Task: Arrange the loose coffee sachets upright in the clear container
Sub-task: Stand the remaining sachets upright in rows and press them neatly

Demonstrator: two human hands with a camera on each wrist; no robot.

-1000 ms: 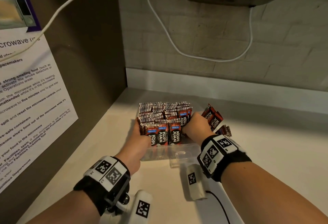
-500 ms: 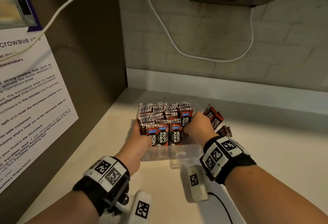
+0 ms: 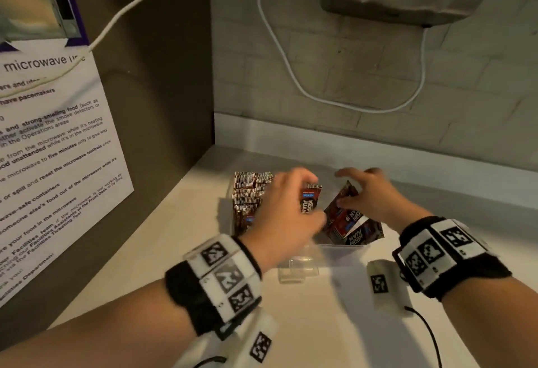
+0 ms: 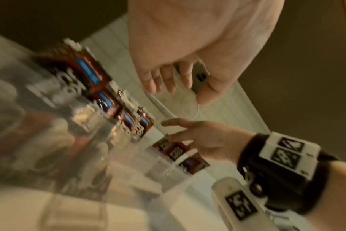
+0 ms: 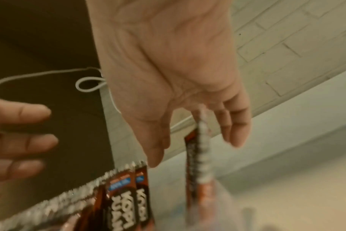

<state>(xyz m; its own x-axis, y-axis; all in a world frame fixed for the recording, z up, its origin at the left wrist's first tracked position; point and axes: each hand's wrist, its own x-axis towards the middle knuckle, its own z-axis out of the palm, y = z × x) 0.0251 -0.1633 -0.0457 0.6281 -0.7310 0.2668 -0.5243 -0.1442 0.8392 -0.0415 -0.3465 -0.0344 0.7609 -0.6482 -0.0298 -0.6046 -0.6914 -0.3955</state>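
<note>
Your left hand (image 3: 286, 207), fingers loose and holding nothing, hovers over the upright brown foil coffee sachets (image 3: 250, 198) in the clear plastic container (image 3: 343, 251). Your right hand (image 3: 369, 196), fingers spread, touches the tilted sachets (image 3: 342, 213) at its right end, tops leaning right

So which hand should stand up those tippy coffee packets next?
Probably the right hand: its open fingers already touch the leaning sachets at the clear container's right end. The left hand is over the upright rows.
</note>
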